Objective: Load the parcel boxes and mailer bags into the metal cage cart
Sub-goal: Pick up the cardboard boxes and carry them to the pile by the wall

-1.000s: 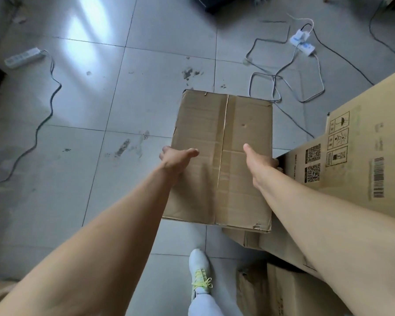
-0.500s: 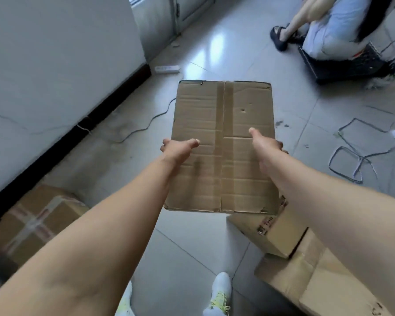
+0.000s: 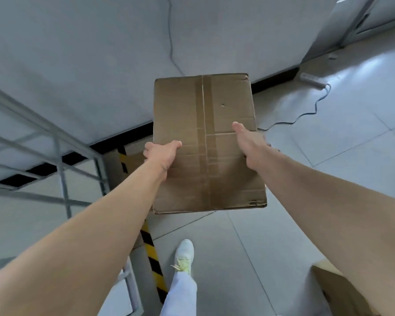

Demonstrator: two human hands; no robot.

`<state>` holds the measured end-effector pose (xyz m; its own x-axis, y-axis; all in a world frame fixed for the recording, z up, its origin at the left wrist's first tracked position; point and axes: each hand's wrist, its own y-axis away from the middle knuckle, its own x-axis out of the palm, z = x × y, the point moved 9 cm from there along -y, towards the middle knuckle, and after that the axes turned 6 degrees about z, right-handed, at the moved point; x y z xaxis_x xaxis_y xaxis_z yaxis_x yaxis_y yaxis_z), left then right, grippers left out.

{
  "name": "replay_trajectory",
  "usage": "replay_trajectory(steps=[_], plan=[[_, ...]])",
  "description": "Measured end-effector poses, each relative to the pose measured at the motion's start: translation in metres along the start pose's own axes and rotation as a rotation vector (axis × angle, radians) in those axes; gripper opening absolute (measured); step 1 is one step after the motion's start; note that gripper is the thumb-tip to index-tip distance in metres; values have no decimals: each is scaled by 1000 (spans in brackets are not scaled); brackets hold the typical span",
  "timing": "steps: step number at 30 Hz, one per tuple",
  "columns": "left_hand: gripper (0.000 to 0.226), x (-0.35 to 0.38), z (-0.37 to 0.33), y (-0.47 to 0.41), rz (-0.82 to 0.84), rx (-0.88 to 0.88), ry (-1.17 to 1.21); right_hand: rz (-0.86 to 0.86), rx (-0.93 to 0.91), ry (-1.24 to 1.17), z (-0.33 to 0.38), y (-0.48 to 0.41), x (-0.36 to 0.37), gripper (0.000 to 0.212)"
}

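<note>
both hands, left hand (image 3: 161,155) and right hand (image 3: 251,142), grip a taped cardboard box (image 3: 205,106) by its sides, beside the metal cage cart (image 3: 62,160); box contents unseen.

Left forearm (image 3: 100,220) and right forearm (image 3: 317,190) reach forward, bare; left hand (image 3: 161,153) and right hand (image 3: 249,143) grip opposite side edges of a cardboard box (image 3: 203,106), thumbs lying across its top face, fingers wrapped over the edges.

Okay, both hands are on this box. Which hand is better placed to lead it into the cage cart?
Left. The left hand grips the left edge of the box, the side facing the cage cart; the right hand holds the far edge, away from it.
</note>
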<state>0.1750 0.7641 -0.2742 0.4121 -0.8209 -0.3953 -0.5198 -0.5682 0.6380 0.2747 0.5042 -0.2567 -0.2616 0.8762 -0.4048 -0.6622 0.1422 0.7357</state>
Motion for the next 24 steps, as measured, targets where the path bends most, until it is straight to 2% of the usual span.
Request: replay_trajectory(steps=[5, 10, 18, 24], plan=[[93, -86, 56, -67, -71, -141, 123, 152, -2, 87, 28, -18, 133, 97], [93, -126, 105, -115, -112, -242, 161, 228, 4, 204, 33, -39, 214, 98], [96, -148, 147, -156, -174, -327, 252, 261, -3, 249, 31, -62, 275, 96], [95, -134, 161, -167, -62, -342, 286, 343, 21, 212, 25, -68, 279, 97]])
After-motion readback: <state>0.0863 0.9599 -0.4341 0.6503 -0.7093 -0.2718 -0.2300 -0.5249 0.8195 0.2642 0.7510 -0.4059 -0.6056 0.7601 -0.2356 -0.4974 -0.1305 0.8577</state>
